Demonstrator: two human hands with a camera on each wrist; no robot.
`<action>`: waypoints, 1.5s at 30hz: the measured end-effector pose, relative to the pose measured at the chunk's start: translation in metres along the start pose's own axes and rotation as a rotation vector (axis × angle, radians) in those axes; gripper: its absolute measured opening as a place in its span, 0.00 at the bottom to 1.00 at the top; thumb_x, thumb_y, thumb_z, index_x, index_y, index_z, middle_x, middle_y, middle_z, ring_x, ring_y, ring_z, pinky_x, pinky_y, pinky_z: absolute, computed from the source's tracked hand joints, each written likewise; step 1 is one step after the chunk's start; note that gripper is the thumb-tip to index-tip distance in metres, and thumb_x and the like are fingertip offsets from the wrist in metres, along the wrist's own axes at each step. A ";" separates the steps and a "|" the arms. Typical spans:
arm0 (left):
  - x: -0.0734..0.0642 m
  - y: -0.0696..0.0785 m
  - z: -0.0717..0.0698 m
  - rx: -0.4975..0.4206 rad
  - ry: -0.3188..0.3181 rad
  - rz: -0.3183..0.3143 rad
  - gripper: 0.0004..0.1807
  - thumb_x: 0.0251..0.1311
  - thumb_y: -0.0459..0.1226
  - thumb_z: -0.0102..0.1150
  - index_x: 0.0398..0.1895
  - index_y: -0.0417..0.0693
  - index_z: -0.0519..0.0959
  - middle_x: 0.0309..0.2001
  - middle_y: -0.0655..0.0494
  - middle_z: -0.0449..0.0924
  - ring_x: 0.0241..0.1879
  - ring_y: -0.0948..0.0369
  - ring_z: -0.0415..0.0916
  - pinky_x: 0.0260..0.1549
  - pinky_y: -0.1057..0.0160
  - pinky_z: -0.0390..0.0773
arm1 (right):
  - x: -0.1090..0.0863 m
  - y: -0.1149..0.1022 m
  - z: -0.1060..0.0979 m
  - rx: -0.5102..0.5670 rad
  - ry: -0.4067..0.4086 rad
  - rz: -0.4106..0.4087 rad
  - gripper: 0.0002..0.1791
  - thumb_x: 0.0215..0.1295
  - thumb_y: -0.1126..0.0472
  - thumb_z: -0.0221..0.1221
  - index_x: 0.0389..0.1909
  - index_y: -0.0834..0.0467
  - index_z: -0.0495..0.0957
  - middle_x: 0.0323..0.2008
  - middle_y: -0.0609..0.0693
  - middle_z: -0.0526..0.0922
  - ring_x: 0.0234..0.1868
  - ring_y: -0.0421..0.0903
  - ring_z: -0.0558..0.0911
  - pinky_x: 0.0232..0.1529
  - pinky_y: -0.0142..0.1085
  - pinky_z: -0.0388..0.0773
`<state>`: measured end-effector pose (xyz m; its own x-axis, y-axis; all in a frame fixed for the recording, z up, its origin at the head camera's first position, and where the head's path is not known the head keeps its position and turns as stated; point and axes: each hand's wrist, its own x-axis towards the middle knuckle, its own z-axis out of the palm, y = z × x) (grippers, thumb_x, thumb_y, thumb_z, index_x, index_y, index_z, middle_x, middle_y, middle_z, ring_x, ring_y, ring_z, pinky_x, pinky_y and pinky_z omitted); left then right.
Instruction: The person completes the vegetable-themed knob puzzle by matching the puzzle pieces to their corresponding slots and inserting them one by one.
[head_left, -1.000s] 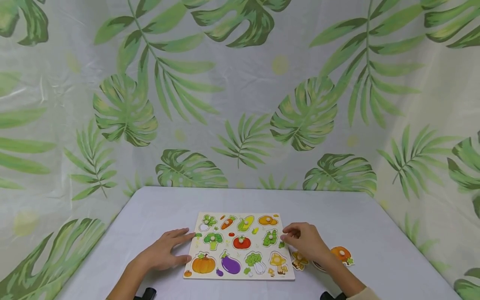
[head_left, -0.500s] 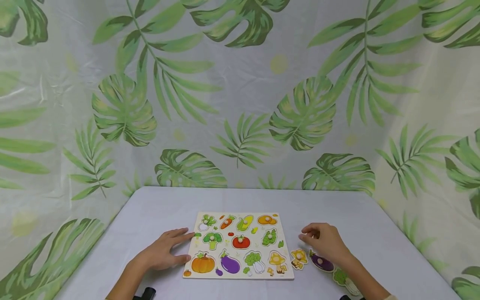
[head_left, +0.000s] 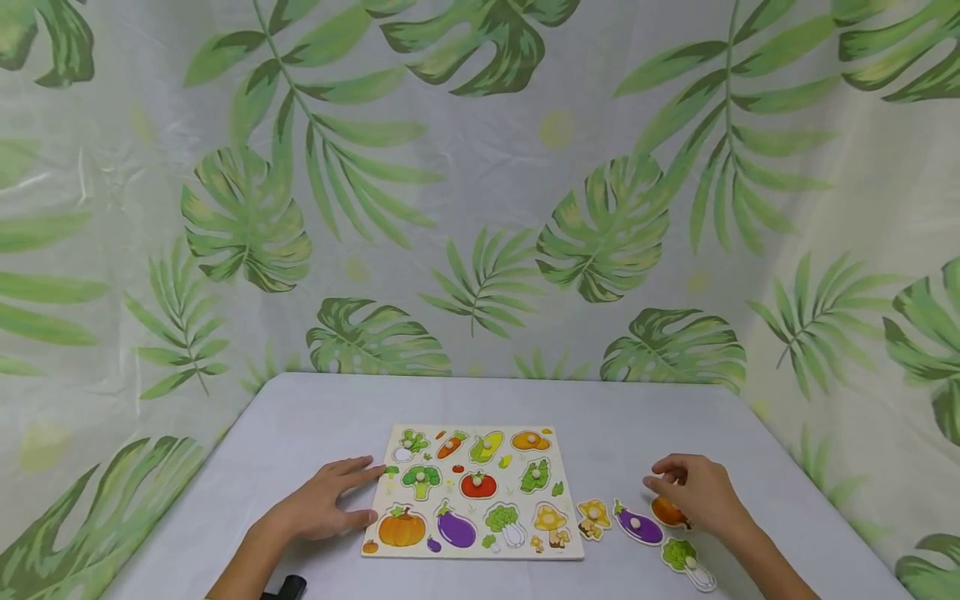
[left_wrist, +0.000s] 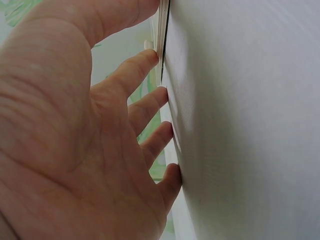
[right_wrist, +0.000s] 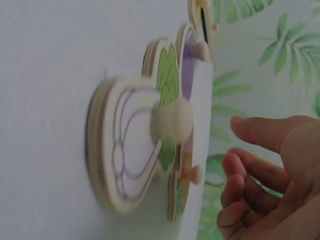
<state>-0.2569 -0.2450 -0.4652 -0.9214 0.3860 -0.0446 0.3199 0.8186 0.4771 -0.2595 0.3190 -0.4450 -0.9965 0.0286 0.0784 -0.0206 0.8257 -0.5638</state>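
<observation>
My left hand is spread at the left edge of a wooden vegetable peg-puzzle board. In the left wrist view its fingertips touch that edge and the tabletop. My right hand hovers with loosely bent fingers and holds nothing. Beneath it lies a pumpkin piece, partly hidden by the hand. An eggplant piece, a bok choy piece and a mushroom piece lie nearby. Up close in the right wrist view, the bok choy piece shows its round knob.
Knobbed pieces, such as the tomato and broccoli, sit in the board's upper two rows. Its bottom row shows pictures without knobs. A white cloth covers the table, with a leaf-print curtain behind.
My right hand has moved right from the board's right edge, past the eggplant piece, to the pumpkin piece. The eggplant and bok choy pieces are now uncovered. My left hand stays put.
</observation>
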 end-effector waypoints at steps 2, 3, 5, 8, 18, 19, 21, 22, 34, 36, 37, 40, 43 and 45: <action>0.000 0.000 0.000 -0.001 0.001 0.003 0.40 0.59 0.58 0.66 0.74 0.59 0.72 0.78 0.45 0.63 0.77 0.36 0.55 0.69 0.24 0.57 | -0.001 0.006 -0.003 -0.018 0.001 0.013 0.18 0.63 0.50 0.71 0.44 0.61 0.86 0.28 0.47 0.80 0.30 0.44 0.74 0.22 0.31 0.72; -0.001 0.000 0.000 -0.004 0.001 0.004 0.40 0.59 0.58 0.66 0.74 0.59 0.72 0.78 0.45 0.63 0.77 0.36 0.55 0.69 0.24 0.57 | -0.001 0.009 -0.005 -0.029 -0.001 0.014 0.19 0.63 0.50 0.71 0.44 0.62 0.86 0.28 0.47 0.80 0.29 0.44 0.74 0.22 0.32 0.72; -0.001 0.000 0.000 -0.007 -0.001 0.007 0.40 0.60 0.58 0.66 0.74 0.58 0.72 0.78 0.45 0.63 0.77 0.36 0.55 0.69 0.24 0.57 | -0.002 0.012 -0.008 -0.045 -0.012 0.035 0.19 0.62 0.48 0.71 0.41 0.61 0.86 0.28 0.47 0.80 0.29 0.44 0.74 0.23 0.33 0.72; -0.002 -0.001 0.001 -0.008 -0.005 0.007 0.40 0.60 0.58 0.66 0.75 0.58 0.71 0.78 0.44 0.63 0.77 0.36 0.55 0.69 0.24 0.57 | -0.003 0.014 -0.012 -0.058 -0.038 0.043 0.18 0.61 0.47 0.72 0.36 0.59 0.86 0.27 0.46 0.82 0.30 0.44 0.76 0.25 0.34 0.73; -0.002 -0.001 0.001 0.001 -0.001 0.009 0.40 0.60 0.58 0.66 0.74 0.57 0.72 0.77 0.44 0.63 0.77 0.36 0.55 0.69 0.24 0.57 | -0.006 0.022 -0.011 -0.098 -0.091 0.069 0.18 0.57 0.46 0.74 0.25 0.56 0.83 0.23 0.45 0.80 0.28 0.44 0.74 0.26 0.35 0.71; -0.002 -0.001 0.002 0.002 0.000 0.008 0.40 0.60 0.58 0.66 0.75 0.58 0.71 0.78 0.45 0.63 0.77 0.36 0.55 0.69 0.25 0.57 | -0.007 0.022 -0.011 -0.099 -0.090 0.072 0.18 0.57 0.46 0.74 0.25 0.56 0.82 0.23 0.45 0.80 0.27 0.44 0.74 0.26 0.35 0.70; -0.002 -0.001 0.002 0.001 0.003 0.008 0.40 0.60 0.58 0.66 0.75 0.58 0.72 0.78 0.45 0.63 0.77 0.36 0.55 0.69 0.25 0.57 | -0.008 0.023 -0.011 -0.103 -0.085 0.079 0.19 0.57 0.45 0.74 0.24 0.56 0.81 0.22 0.45 0.79 0.27 0.44 0.74 0.26 0.35 0.70; -0.002 -0.001 0.002 0.003 0.005 0.009 0.40 0.60 0.58 0.66 0.75 0.59 0.71 0.78 0.45 0.63 0.77 0.36 0.55 0.69 0.25 0.58 | -0.008 0.023 -0.011 -0.104 -0.083 0.082 0.20 0.57 0.44 0.74 0.24 0.56 0.81 0.22 0.45 0.79 0.27 0.44 0.74 0.25 0.35 0.69; -0.001 -0.002 -0.001 0.001 0.014 0.018 0.39 0.60 0.58 0.66 0.74 0.58 0.72 0.77 0.45 0.63 0.77 0.36 0.55 0.69 0.25 0.58 | -0.006 0.019 -0.002 -0.070 -0.045 0.036 0.10 0.61 0.56 0.72 0.29 0.59 0.85 0.24 0.45 0.82 0.28 0.43 0.75 0.27 0.32 0.72; -0.001 -0.001 0.000 0.002 0.009 0.020 0.39 0.60 0.58 0.66 0.75 0.58 0.71 0.78 0.45 0.63 0.77 0.36 0.55 0.69 0.25 0.58 | -0.005 0.017 -0.001 -0.066 -0.038 0.033 0.08 0.62 0.58 0.71 0.32 0.60 0.86 0.25 0.45 0.83 0.29 0.43 0.76 0.28 0.32 0.74; -0.001 -0.001 0.000 0.002 0.008 0.020 0.39 0.60 0.58 0.66 0.75 0.58 0.71 0.78 0.45 0.63 0.77 0.36 0.55 0.69 0.25 0.58 | -0.004 0.017 -0.001 -0.061 -0.037 0.030 0.08 0.63 0.59 0.70 0.34 0.61 0.86 0.26 0.45 0.83 0.30 0.43 0.76 0.29 0.33 0.75; -0.001 -0.001 -0.001 0.001 0.006 0.015 0.39 0.60 0.58 0.66 0.75 0.58 0.71 0.78 0.45 0.63 0.77 0.36 0.55 0.69 0.25 0.57 | -0.003 0.015 0.000 -0.056 -0.030 0.025 0.09 0.64 0.60 0.68 0.38 0.62 0.87 0.29 0.46 0.84 0.32 0.43 0.77 0.31 0.34 0.76; -0.001 -0.001 0.000 0.005 0.004 0.010 0.40 0.60 0.58 0.66 0.75 0.59 0.71 0.78 0.46 0.63 0.77 0.37 0.55 0.69 0.25 0.58 | -0.002 0.015 0.001 -0.058 -0.020 0.024 0.09 0.65 0.60 0.68 0.39 0.62 0.87 0.30 0.46 0.85 0.32 0.44 0.78 0.32 0.34 0.76; -0.001 -0.001 0.000 0.007 0.001 0.005 0.40 0.60 0.58 0.66 0.75 0.60 0.71 0.78 0.46 0.62 0.77 0.37 0.55 0.69 0.25 0.58 | -0.002 0.014 0.002 -0.054 -0.011 0.026 0.08 0.65 0.61 0.67 0.40 0.62 0.87 0.31 0.46 0.86 0.32 0.44 0.78 0.31 0.33 0.77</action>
<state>-0.2563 -0.2460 -0.4659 -0.9200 0.3899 -0.0409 0.3263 0.8193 0.4715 -0.2580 0.3298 -0.4548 -0.9975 0.0444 0.0555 0.0091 0.8539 -0.5204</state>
